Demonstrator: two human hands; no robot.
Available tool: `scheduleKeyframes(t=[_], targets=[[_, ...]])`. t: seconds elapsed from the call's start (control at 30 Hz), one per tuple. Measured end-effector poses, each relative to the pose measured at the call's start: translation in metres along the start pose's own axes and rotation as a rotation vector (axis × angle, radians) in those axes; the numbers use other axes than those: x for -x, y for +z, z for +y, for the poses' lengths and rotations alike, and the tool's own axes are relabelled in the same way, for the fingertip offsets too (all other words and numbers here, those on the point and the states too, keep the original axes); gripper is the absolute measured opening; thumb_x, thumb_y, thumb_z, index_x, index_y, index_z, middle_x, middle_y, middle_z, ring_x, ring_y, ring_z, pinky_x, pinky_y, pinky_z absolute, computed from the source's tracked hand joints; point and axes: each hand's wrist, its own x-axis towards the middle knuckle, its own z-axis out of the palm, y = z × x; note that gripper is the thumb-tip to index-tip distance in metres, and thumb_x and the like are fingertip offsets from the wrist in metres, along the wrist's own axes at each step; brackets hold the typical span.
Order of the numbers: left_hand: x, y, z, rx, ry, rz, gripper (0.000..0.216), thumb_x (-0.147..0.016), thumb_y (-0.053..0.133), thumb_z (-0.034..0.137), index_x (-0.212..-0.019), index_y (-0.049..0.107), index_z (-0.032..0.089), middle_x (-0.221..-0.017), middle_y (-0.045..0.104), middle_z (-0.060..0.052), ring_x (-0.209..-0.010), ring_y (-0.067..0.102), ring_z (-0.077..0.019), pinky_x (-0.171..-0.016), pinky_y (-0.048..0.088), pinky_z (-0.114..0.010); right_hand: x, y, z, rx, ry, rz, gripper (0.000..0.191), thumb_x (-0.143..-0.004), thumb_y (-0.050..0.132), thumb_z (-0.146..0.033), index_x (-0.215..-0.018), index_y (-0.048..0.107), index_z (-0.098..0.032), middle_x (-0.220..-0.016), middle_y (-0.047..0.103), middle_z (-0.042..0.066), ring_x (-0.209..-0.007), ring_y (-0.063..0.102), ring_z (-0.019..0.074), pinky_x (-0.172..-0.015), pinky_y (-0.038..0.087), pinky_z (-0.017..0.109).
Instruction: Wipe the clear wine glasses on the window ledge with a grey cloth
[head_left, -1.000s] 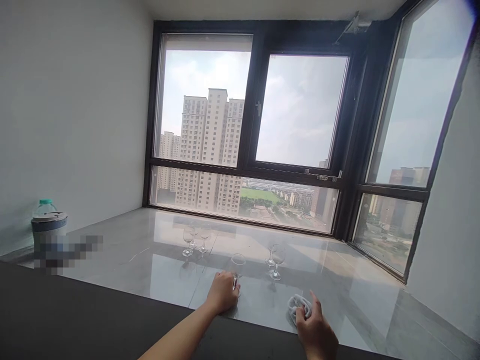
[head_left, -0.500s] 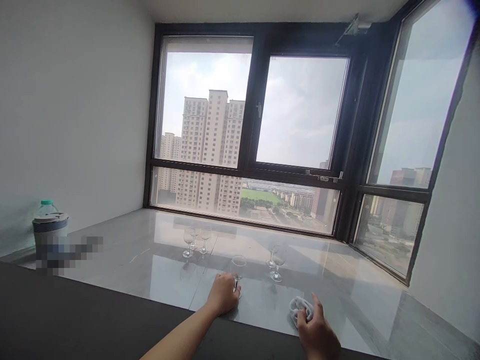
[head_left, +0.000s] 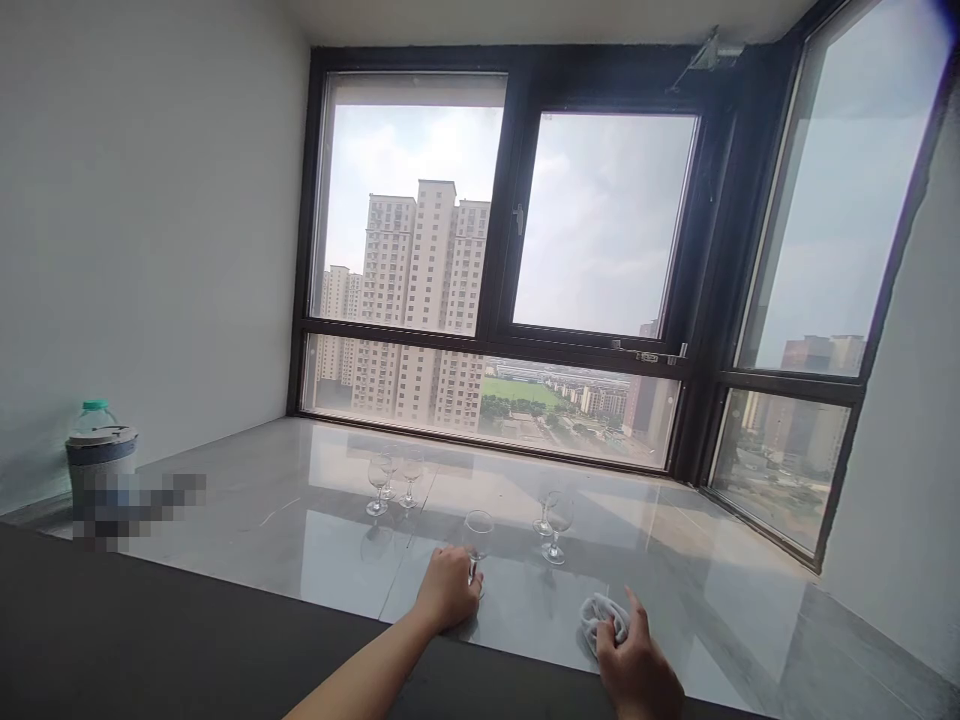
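The person leans over a dark counter (head_left: 150, 630) toward a glossy pale stone ledge (head_left: 285, 520) that runs under a big black-framed window (head_left: 517, 210). Their left hand (head_left: 448, 592) is closed low around a wine glass (head_left: 477, 532), fingers curled about the stem and foot, so only the bowl shows above the knuckles. The glass stands upright on the ledge, near its front edge and roughly in the middle of it.

The right hand (head_left: 639, 668) lies on a small crumpled white cloth (head_left: 600, 615), which sits on the ledge to the right of the held glass and well apart from it. The forefinger is stretched out and the other fingers are bent over the folds (whether they actually pinch the cloth or only rest on it, I cannot tell from here).

Behind the held glass stand more stemmed glasses, all upright. One pair (head_left: 391, 482) stands to the left and farther back, the two close together. Another pair (head_left: 553, 522) is to the right, one partly hidden behind the other. Each throws a faint reflection in the polished stone.

Far left, against the white wall, a clear bottle with a green cap (head_left: 91, 412) stands behind a round lidded container (head_left: 100, 458).
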Motion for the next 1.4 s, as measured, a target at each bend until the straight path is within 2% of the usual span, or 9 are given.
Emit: scheduleKeyframes(t=[0.4,0.83,1.03,1.4], targets=[[0.0004,0.0003,0.0009,0.000,0.008,0.009,0.029,-0.085,0.048,0.032,-0.105,0.064,0.020,-0.091,0.068,-0.009,-0.095,0.059,-0.0260,-0.089,0.037,-0.037,0.0017,-0.0034,-0.0004,-0.012,-0.009,-0.014,0.057,-0.093,0.026,-0.045,-0.142,0.042,-0.021,-0.094,0.070,0.010,-0.080,0.068,0.0292,-0.060,0.047,0.035],[-0.0008,0.0007,-0.0003,-0.016,-0.004,-0.008,0.029,-0.085,0.048,0.034,-0.107,0.062,0.020,-0.097,0.069,-0.009,-0.099,0.059,-0.0257,-0.091,0.035,-0.036,0.0003,0.0027,0.0027,0.005,-0.017,0.022,0.056,-0.093,0.027,-0.045,-0.141,0.044,-0.022,-0.096,0.071,0.009,-0.076,0.068,0.0280,-0.058,0.045,0.034],[-0.0013,0.0025,-0.0015,-0.011,-0.003,-0.004,0.030,-0.084,0.048,0.034,-0.107,0.062,0.021,-0.097,0.069,-0.009,-0.098,0.059,-0.0259,-0.090,0.035,-0.036,0.0004,0.0036,0.0028,0.004,-0.023,0.031,0.056,-0.093,0.028,-0.045,-0.141,0.043,-0.021,-0.089,0.070,0.007,-0.075,0.068,0.0284,-0.062,0.047,0.036],[-0.0018,0.0031,-0.0014,0.008,-0.011,0.000,0.033,-0.085,0.049,0.035,-0.110,0.064,0.021,-0.098,0.070,-0.010,-0.098,0.060,-0.0258,-0.092,0.035,-0.037,0.0009,0.0014,0.0013,0.008,-0.018,0.007,0.056,-0.093,0.026,-0.044,-0.141,0.042,-0.021,-0.095,0.071,0.010,-0.078,0.068,0.0292,-0.062,0.049,0.037]])
